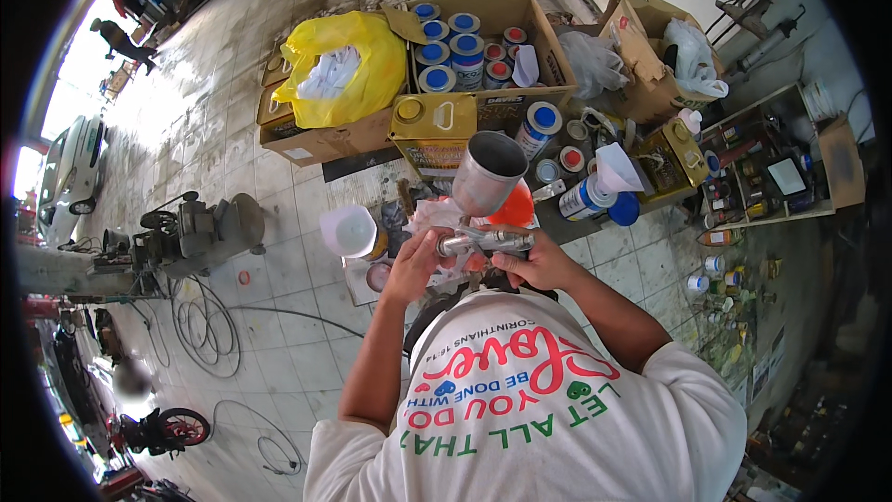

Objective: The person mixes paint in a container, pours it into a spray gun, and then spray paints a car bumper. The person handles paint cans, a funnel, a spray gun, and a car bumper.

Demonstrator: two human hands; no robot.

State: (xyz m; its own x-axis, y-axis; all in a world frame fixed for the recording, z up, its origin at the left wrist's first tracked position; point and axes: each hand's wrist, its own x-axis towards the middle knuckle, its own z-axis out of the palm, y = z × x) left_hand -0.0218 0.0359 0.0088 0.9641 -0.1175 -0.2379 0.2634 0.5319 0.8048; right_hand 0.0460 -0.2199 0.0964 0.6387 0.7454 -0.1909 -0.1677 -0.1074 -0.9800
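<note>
A metal paint spray gun is held level in front of my chest, its open grey cup standing on top and tilted slightly. My left hand is closed round the gun's left end, fingertips pressed to the metal. My right hand grips the right end from below, thumb along the body. Parts of the fingers are hidden behind the gun. Just beyond it lie a pinkish cloth and an orange-red container. A white plastic cup is near my left hand.
Behind the work spot are a gold square can, a cardboard box of paint cans and a yellow plastic bag. More cans and a white funnel stand to the right. A hose coils on the floor by an air compressor.
</note>
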